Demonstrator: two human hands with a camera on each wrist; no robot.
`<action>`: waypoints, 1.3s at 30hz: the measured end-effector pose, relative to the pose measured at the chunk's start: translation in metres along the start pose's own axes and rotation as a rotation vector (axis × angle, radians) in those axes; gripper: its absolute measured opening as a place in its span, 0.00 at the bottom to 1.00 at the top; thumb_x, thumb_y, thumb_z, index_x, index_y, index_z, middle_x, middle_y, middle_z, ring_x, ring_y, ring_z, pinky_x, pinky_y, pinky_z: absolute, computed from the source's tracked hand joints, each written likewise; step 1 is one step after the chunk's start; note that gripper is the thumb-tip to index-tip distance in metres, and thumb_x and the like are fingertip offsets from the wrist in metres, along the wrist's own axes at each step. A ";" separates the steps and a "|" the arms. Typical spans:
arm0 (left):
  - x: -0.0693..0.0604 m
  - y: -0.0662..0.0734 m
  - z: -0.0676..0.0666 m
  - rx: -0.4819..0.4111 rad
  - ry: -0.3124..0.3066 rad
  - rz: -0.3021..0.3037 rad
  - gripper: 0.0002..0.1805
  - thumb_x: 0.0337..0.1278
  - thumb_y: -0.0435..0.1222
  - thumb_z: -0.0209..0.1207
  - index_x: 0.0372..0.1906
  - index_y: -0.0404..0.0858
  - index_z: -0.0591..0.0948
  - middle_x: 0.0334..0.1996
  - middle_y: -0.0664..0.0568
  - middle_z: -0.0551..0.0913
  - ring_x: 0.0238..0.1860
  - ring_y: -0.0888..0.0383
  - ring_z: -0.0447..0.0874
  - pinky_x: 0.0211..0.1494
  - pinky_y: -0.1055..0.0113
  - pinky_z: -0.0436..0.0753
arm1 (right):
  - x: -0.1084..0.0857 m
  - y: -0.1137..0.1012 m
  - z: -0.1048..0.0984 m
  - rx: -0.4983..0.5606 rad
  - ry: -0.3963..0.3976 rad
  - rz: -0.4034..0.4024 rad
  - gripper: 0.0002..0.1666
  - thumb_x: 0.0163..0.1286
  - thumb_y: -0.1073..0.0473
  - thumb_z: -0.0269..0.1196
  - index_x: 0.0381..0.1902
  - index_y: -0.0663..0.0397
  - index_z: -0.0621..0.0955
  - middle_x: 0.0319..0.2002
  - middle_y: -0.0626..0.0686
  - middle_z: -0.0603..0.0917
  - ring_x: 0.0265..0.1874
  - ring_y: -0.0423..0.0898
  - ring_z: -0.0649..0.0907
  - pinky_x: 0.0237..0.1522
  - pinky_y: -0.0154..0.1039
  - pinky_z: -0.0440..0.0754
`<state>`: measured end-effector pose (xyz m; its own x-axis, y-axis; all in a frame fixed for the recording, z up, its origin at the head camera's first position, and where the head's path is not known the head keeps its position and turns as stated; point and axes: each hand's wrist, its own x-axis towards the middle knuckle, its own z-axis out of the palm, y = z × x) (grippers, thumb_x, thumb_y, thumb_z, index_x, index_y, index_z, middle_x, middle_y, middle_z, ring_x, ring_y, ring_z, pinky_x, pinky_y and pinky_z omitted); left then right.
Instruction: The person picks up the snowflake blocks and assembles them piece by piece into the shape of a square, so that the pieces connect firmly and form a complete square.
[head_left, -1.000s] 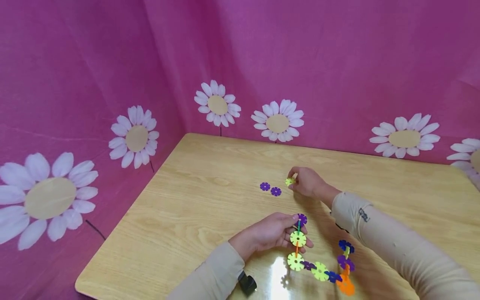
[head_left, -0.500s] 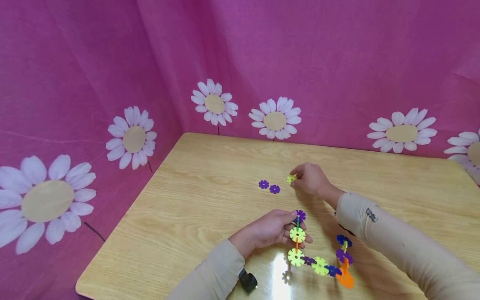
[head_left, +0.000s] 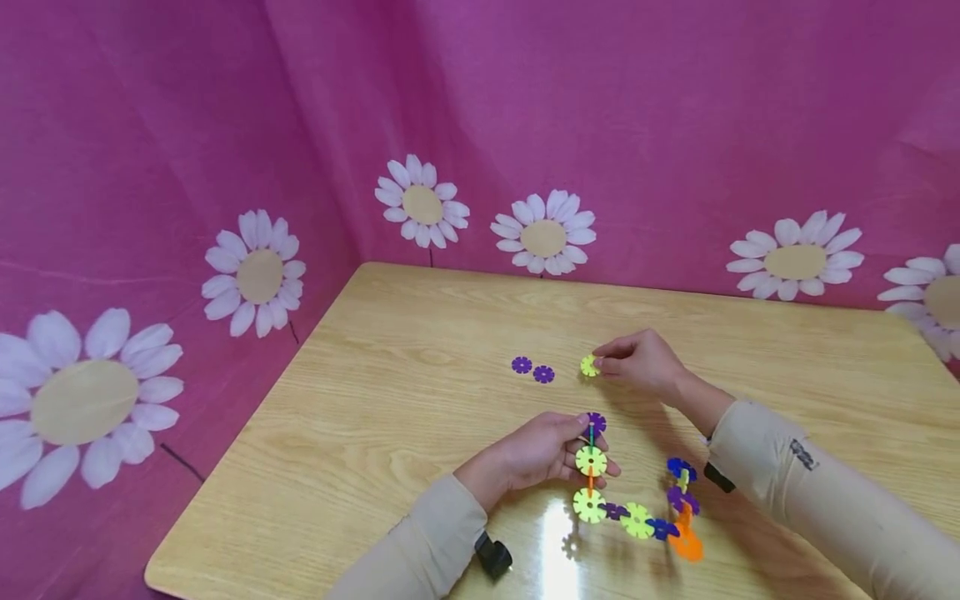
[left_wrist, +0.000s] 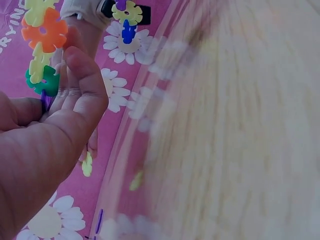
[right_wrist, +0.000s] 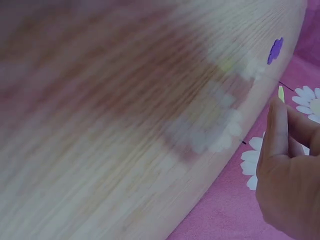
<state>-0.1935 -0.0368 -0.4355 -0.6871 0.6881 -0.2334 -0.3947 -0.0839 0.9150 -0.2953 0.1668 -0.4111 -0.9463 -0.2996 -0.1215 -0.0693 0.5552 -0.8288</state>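
Observation:
My left hand (head_left: 536, 454) pinches the purple end disc (head_left: 595, 424) of a chain of notched plastic discs between thumb and fingers. Below it, green, yellow and orange pieces run down, then the chain bends right to a large orange disc (head_left: 686, 542) and turns up to a dark blue one (head_left: 682, 469). Farther back, my right hand (head_left: 651, 365) holds a loose yellow disc (head_left: 590, 365) by its edge, between thumb and fingertips. The left wrist view shows that yellow disc (left_wrist: 87, 164) apart from its reflection on the tabletop. Only its thin edge shows in the right wrist view.
Two loose purple discs (head_left: 543, 374) lie side by side on the wooden table (head_left: 337, 433), left of my right hand. A pink cloth with printed daisies (head_left: 637, 125) hangs behind and along the left side. Black cameras are strapped to both wrists.
My right hand has drawn back a little to the right with the yellow disc, which now shows more of its face. The left hand and the chain stay nearly in place.

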 end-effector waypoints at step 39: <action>0.001 -0.006 0.003 0.000 0.030 0.016 0.28 0.81 0.45 0.37 0.55 0.21 0.72 0.48 0.27 0.83 0.30 0.58 0.89 0.54 0.55 0.86 | -0.101 -0.013 -0.008 0.118 -0.040 -0.084 0.21 0.68 0.56 0.67 0.55 0.62 0.82 0.44 0.60 0.84 0.41 0.51 0.89 0.45 0.38 0.87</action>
<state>-0.1900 -0.0337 -0.4400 -0.7114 0.6646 -0.2283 -0.3834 -0.0947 0.9187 -0.2011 0.1962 -0.3832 -0.9252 -0.3731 -0.0685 -0.1082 0.4327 -0.8950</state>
